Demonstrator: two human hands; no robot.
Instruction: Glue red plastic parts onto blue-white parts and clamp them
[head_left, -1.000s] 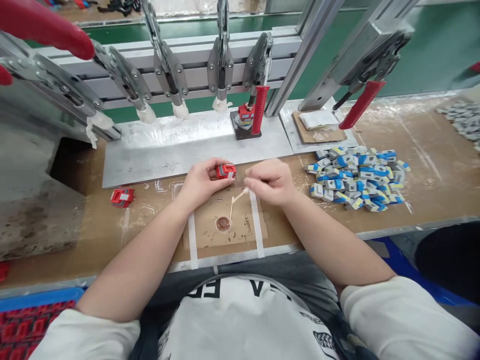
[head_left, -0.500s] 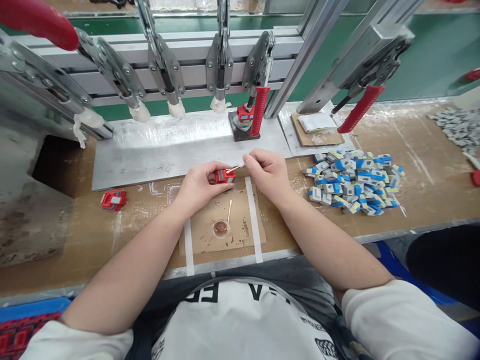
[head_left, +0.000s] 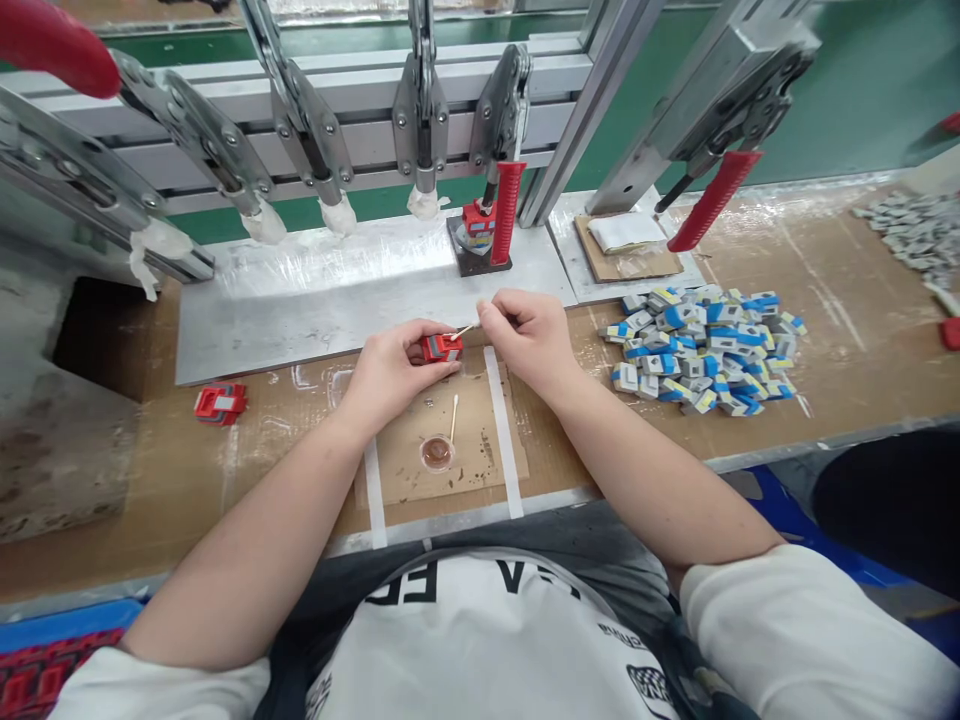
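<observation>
Between the thumb and fingers of my left hand point(head_left: 397, 372) is a small red part point(head_left: 442, 348) with grey on it. My right hand point(head_left: 529, 335) pinches a thin cotton swab point(head_left: 463, 331), whose far end reaches the top of the red part. Below the hands, a second swab point(head_left: 454, 418) rests at the edge of a small round dish point(head_left: 437, 453) of brownish liquid on a taped cardboard sheet point(head_left: 405, 480). Another red part point(head_left: 220, 403) lies on the table at the left.
Behind the hands is a metal plate point(head_left: 300, 310) under a row of toggle clamps. One red-handled clamp point(head_left: 508, 212) presses on a red part point(head_left: 478, 222). Blue, grey and yellow parts point(head_left: 705, 350) are heaped at the right; grey pieces point(head_left: 915, 235) lie farther right.
The camera view has shifted slightly. The red part in my left hand is turned a little, and the swab in my right hand lies at a slightly different angle on it.
</observation>
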